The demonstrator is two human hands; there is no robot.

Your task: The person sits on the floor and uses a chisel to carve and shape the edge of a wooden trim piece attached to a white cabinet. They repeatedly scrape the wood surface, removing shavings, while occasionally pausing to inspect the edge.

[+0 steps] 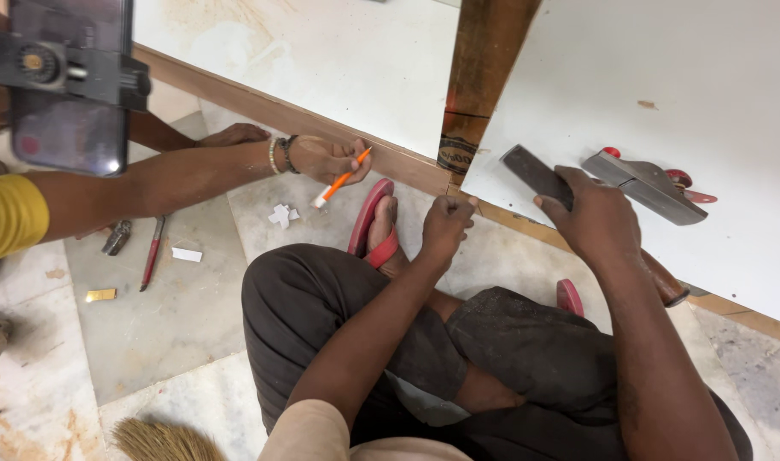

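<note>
A pale marble floor (176,316) strewn with scraps and tools carries two white laminated boards (663,77) edged in brown wood, laid flat with a wooden plank (484,60) running far-to-near between them. A person sits cross-legged on the floor in dark trousers and red sandals, facing the near edge of the right-hand board. The right hand (590,218) is closed around a dark flat file (531,172), whose long axis slants from the hand up and to the left across the board's near corner. Just to the right of it, on the board, lies a grey hand plane (650,186) with red knobs, angled the same way, close to the knuckles but apart from them. The left hand (445,226) is curled, fingers pressed against the board's brown edge strip; whether it holds anything cannot be told. Farther left, a co-worker's hand (326,158), wearing bracelets, grips an orange pencil (343,179) near the other board's edge. Pliers (116,237) and a red-handled screwdriver (153,252) lie on the floor at left; a broom (163,440) shows at the near edge.
</note>
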